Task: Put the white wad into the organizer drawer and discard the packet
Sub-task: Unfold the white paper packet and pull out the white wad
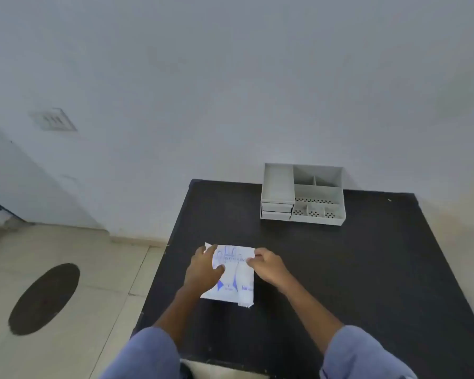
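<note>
Handling notes, largest first:
Worktop [340, 269]: dark, flat; carries everything.
Organizer [303, 195]: grey, at far edge, drawers shut; well apart from packet.
Packet [237, 280]: thin printed wrapper, lying flat mid-worktop; judged light, floppy, tearable; grip edges.
Left hand [203, 272]: fingers spread, pressing packet.
Right hand [268, 266]: fingers pinching upper right edge.
White wad: not visible; presumably inside packet.

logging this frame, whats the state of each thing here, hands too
packet: flat on the table, wad not seen, both hands on it
left hand: resting on the packet's left side
right hand: pinching the packet's right edge
organizer: at the table's far edge, drawers shut, compartments look empty
table: black, holds packet and organizer
</note>
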